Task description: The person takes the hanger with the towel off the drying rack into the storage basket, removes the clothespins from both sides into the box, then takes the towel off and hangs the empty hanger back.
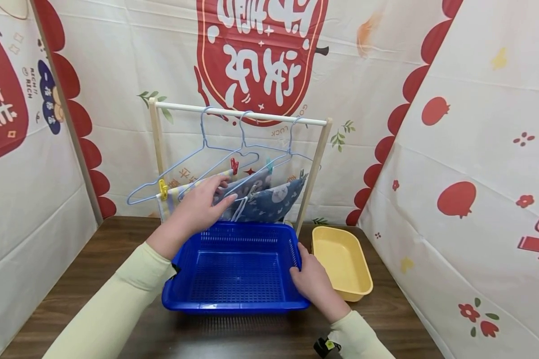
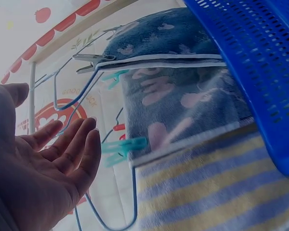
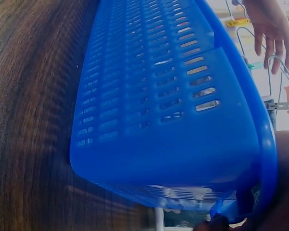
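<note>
Hanging looks done, three towels (image 1: 274,200) clipped on hangers (image 1: 204,144) and none visible in the blue basket (image 1: 238,305), whose rim the right hand (image 1: 313,279) grips, the left hand (image 1: 202,205) loosely outstretched nearby.

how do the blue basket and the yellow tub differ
The basket is blue and pierced with rows of holes; the tub is yellow with smooth, solid-looking walls.
The basket is clearly wider than the tub.
The right hand grips the basket's rim, while neither hand holds the tub.
Both are open-topped with rounded corners.
</note>
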The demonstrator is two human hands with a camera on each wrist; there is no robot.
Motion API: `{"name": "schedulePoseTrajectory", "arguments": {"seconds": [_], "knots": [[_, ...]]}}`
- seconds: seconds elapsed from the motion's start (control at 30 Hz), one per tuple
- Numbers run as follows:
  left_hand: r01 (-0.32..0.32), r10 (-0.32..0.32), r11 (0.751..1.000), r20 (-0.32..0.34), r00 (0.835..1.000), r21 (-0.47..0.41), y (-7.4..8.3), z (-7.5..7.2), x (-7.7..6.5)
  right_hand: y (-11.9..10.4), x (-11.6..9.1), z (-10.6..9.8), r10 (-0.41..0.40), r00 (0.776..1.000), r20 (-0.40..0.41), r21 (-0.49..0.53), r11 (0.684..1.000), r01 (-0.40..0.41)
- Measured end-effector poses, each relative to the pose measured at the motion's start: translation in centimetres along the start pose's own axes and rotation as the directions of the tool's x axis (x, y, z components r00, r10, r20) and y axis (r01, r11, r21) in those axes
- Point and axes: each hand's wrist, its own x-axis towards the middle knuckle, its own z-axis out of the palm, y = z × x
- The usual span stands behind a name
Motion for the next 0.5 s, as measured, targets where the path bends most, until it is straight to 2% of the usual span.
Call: {"name": "schedulePoseTrajectory", "arguments": {"seconds": [0.2, 0.4, 0.5], "knots": [[-0.029, 0.03, 0.999, -0.019, 0.999, 0.043, 0.4, 0.6, 1.8, -0.1, 0.0, 0.2, -0.001, 1.0, -0.008, 0.017, 1.0, 0.001], [-0.083, 0.091, 0.981, -0.04, 0.995, 0.173, 0.2, 1.8, 3.7, -0.2, -0.1, 0.1, 0.009, 1.0, -0.015, 0.025, 1.0, -0.009], [-0.083, 0.095, 0.972, -0.044, 0.995, 0.218, 0.1, 2.4, 4.4, -0.2, -0.1, 0.0, 0.013, 1.0, -0.015, 0.027, 1.0, -0.012]]}}
